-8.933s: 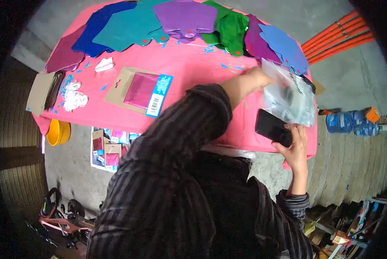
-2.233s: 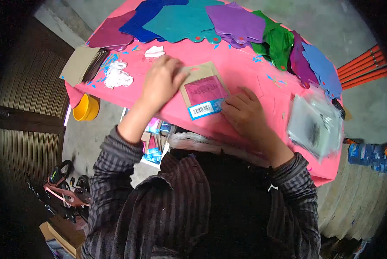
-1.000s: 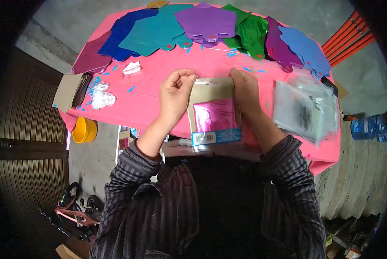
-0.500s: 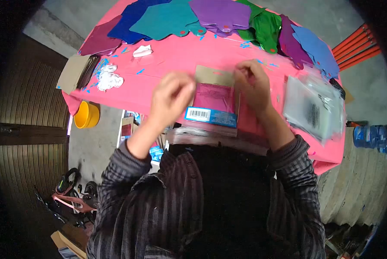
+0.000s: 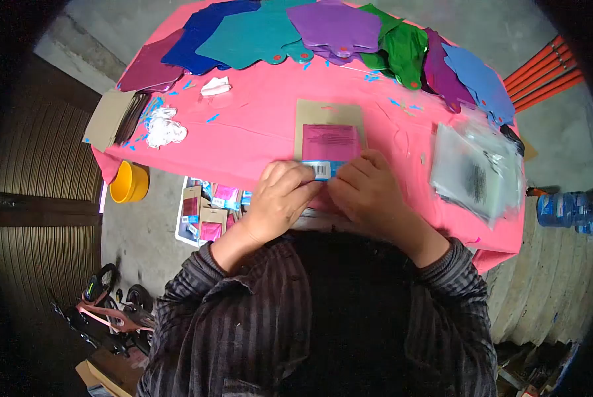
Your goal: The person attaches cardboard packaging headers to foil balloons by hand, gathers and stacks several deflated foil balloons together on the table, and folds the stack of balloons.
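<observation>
A cardboard-backed package [image 5: 330, 140] with a magenta folded item and a hang hole at its top lies on the table in front of me. Across its lower part runs a blue label with a white barcode [image 5: 321, 170]. My left hand [image 5: 280, 198] is closed at the label's left side, fingers curled over the lower edge. On the other side, my right hand [image 5: 369, 188] pinches the label near its right end. Both hands cover most of the label and the package's bottom edge.
Colored sheets, among them a teal one [image 5: 243, 40], fan along the far edge. Brown cards [image 5: 109, 119] and white strings [image 5: 164, 129] lie left, clear plastic bags [image 5: 471, 175] right. Below stand a yellow bucket [image 5: 129, 182] and a box of finished-looking packages [image 5: 210, 215].
Both hands have come down and inward from beside the package's upper part to its lower edge, and now close on the blue label. The package stays almost in place.
</observation>
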`<state>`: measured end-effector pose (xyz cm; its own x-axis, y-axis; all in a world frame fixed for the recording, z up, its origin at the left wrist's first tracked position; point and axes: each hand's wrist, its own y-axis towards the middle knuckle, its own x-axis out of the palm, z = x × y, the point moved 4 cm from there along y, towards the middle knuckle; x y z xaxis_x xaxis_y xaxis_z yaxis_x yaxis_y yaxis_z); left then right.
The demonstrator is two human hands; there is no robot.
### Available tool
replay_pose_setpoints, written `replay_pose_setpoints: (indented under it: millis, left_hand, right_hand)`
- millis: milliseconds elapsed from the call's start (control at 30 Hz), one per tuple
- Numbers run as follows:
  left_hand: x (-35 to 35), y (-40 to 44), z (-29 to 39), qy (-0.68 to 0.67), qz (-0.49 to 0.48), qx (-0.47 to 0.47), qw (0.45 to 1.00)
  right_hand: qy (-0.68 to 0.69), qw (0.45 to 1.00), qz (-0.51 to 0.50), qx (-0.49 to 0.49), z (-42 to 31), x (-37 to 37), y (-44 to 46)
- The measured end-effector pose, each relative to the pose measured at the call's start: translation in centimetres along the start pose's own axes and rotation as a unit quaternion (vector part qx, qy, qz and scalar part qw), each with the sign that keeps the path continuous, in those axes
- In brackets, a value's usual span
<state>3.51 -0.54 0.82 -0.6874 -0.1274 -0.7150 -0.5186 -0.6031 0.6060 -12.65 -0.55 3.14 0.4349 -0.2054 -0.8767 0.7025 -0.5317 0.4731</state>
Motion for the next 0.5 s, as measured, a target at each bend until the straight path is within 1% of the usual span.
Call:
replay_pose_setpoints:
  millis: [100,133,267,367,400,500]
  left_hand:
    - [0.5,0.4,-0.1,-0.019,-0.009,0.0,1.0]
    - [0.6,0.4,-0.2,-0.028,-0.01,-0.003,1.0]
    - [0.5,0.5,-0.5,-0.049,-0.021,-0.01,0.999]
    - [0.5,0.8,-0.6,-0.06,-0.039,-0.011,0.997]
    - [0.6,1.0,-0.7,-0.059,-0.041,-0.01,0.997]
    - [0.6,1.2,-0.8,-0.052,-0.039,-0.005,0.998]
  right_hand:
    - [0.028,0.997,0.043,0.055,0.6,-0.1,-0.2]
    - [0.028,0.997,0.043,0.057,0.7,0.0,-0.3]
    - [0.008,0.997,0.019,0.07,1.3,0.5,-0.4]
    - [-0.052,0.996,-0.011,0.066,0.8,1.0,0.0]
    - [-0.049,0.996,-0.014,0.067,0.7,1.2,0.1]
    - [-0.069,0.993,-0.024,0.096,1.1,1.6,0.8]
